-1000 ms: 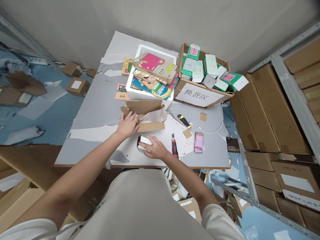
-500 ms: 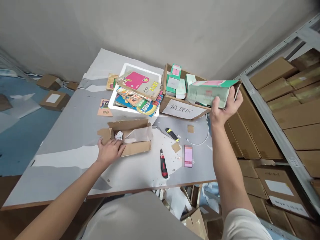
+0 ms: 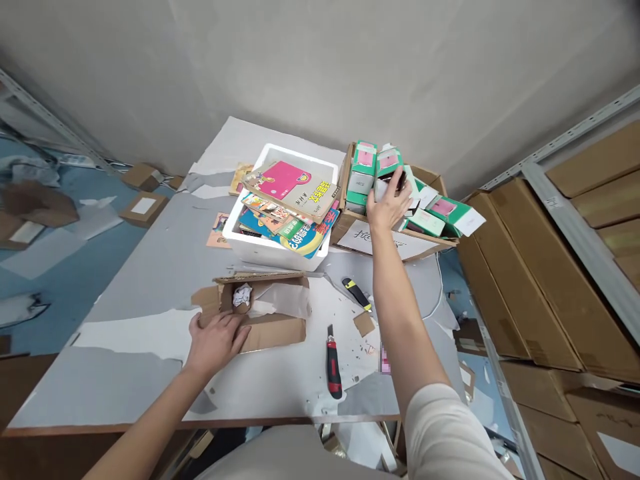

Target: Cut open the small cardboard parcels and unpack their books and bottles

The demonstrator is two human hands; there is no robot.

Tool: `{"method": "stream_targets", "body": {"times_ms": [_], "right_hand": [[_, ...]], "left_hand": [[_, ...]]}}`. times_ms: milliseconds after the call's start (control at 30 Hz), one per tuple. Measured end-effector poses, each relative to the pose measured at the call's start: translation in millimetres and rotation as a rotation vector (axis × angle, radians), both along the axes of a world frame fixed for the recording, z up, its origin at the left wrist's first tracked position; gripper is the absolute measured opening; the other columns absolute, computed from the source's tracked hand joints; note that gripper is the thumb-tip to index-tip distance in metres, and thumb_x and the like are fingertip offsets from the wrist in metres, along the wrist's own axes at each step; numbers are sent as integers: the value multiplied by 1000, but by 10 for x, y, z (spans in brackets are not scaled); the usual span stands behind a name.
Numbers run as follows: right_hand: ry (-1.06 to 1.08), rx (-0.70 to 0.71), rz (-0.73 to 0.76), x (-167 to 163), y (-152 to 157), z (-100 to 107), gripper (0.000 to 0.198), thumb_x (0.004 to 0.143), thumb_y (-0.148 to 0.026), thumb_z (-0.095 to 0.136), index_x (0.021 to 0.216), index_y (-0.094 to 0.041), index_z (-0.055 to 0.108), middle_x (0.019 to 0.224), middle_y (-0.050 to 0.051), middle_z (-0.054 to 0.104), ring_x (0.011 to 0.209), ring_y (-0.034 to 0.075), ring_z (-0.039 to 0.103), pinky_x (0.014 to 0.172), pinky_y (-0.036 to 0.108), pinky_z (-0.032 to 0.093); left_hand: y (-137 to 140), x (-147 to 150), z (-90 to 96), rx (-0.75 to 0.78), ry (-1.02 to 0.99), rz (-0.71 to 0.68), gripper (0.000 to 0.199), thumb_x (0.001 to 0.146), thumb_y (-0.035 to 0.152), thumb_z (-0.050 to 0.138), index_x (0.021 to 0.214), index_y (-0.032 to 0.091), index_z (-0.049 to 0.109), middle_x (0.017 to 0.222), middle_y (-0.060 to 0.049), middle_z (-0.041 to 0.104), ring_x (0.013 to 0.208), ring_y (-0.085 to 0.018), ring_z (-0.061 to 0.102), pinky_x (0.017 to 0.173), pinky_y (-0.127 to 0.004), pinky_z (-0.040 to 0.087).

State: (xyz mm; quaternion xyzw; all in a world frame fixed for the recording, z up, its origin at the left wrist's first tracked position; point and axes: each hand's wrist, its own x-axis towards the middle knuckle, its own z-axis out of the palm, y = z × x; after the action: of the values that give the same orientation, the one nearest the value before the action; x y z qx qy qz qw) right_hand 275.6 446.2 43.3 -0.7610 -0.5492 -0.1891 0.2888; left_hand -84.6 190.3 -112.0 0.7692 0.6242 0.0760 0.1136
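My left hand grips the near left edge of a small open cardboard box, fingers over its wall. Inside lie a crumpled white paper ball and a translucent plastic wrap. At the back right, my right hand reaches into a larger labelled cardboard box. Its fingers close around a green-and-white carton with a pink panel; something dark shows by the fingertips. Similar cartons stand beside it, and another green carton lies tilted over the right side.
A white foam box piled with books stands left of the cartons. A red-black box cutter and a yellow-black cutter lie on the table. Shelves of brown boxes rise at the right.
My right hand has let go of the large green carton, which now lies at the box's right side, and has moved left onto another carton. The left hand stays on the small box.
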Motion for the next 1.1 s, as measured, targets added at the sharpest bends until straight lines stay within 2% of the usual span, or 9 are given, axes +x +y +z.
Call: {"method": "stream_targets", "body": {"times_ms": [133,233,433,533,633,700,800,900,1100], "right_hand": [[18,-125,-53,-71,-169,-46,76,85,-37,49,151,-15,21,130,22,43,117,33,49,106,69,18],[-12,-164,-97,-18,-244,15,76,84,-39,52,150,-12,24,124,22,49,121,35,44,104,73,12],[-86,-103,58,-20,-788,231,77,87,-42,50,151,-11,21,148,26,28,135,38,26,107,70,11],[18,-32,249,-85,-1467,-95,77,88,-40,49,151,-8,18,146,27,32,135,34,31,109,56,29],[322,-187,445,-218,-2170,-803,66,86,-30,46,146,-12,28,123,21,55,112,29,56,97,51,47],[576,-412,540,-374,-2456,-1310,62,81,-27,49,141,-17,37,113,18,61,93,28,64,82,48,55],[655,-498,590,-696,-2540,-1819,58,76,-28,56,132,-19,47,107,14,64,89,27,66,69,43,57],[753,-527,599,-1007,-2466,-1966,49,75,-27,59,122,-14,53,102,12,67,92,24,65,76,40,55],[866,-427,429,-1209,-3011,-1816,35,83,-30,53,114,-14,57,105,12,67,93,20,64,86,37,52]], "left_hand": [[48,9,34,-5,-19,-1,30,90,40,39,93,27,65,99,-10,73,106,-31,61,106,-67,11],[74,12,48,0,-14,-9,30,90,40,39,91,27,65,94,-9,72,98,-30,63,106,-66,13],[31,17,137,83,-98,-73,30,90,38,42,103,23,65,116,-15,68,116,-32,58,108,-66,10],[-105,-139,140,169,-211,-13,38,88,35,47,123,23,57,142,-17,49,135,-34,41,111,-64,10],[-259,-442,-12,210,-390,217,59,85,29,46,142,17,37,153,-21,31,142,-32,30,112,-58,21],[-289,-635,-192,97,-514,352,66,81,26,43,144,11,30,149,-24,36,138,-32,37,108,-53,34],[-175,-741,-437,-176,-590,315,72,69,27,52,138,9,38,137,-24,51,125,-34,53,97,-48,47],[-19,-604,-516,-251,-662,186,62,64,31,60,123,15,51,119,-15,64,110,-30,62,90,-44,52],[-319,-403,-365,-120,-918,326,58,69,48,64,117,16,55,119,-14,62,111,-26,61,94,-42,50]]}}
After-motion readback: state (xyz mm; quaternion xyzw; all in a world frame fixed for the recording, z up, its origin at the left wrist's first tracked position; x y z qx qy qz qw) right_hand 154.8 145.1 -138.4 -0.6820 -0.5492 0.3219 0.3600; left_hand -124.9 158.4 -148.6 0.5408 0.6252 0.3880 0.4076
